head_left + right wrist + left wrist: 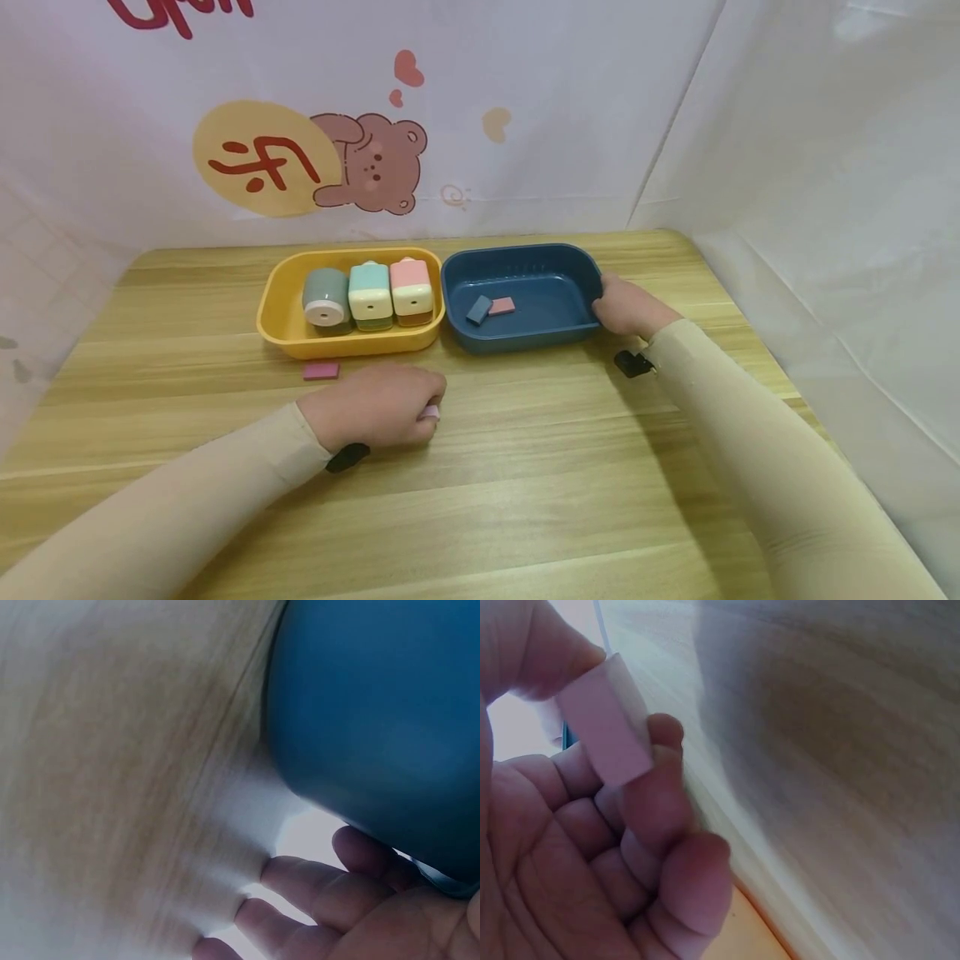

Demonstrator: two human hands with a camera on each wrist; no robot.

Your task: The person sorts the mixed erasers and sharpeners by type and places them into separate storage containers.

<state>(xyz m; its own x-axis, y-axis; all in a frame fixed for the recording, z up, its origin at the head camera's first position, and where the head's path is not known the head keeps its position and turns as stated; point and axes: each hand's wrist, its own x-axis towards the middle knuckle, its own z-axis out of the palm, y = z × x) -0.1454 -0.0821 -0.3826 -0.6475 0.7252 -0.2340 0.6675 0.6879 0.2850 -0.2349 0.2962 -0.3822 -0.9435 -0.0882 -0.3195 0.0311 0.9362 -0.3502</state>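
My left hand (378, 404) is over the wooden table, just in front of the yellow basin. Between thumb and fingers it pinches a pale pink rectangular block (604, 724), which looks like an eraser; only its end shows in the head view. At the right end of the blue basin (525, 337), my right hand (633, 307) grips the rim. In the right wrist view a forefinger (367, 851) lies against the outer wall, while the other fingers stretch out beside it. Inside that basin lie a grey-blue block (480, 310) and a pink block (502, 306), side by side.
The yellow basin (352, 343) stands left of the blue one, holding a grey rounded item (326, 292), a mint-and-cream one (370, 290) and a pink-and-cream one (411, 285), resembling pencil sharpeners. A darker pink block (321, 371) lies before it. A white printed curtain (540, 167) hangs behind.
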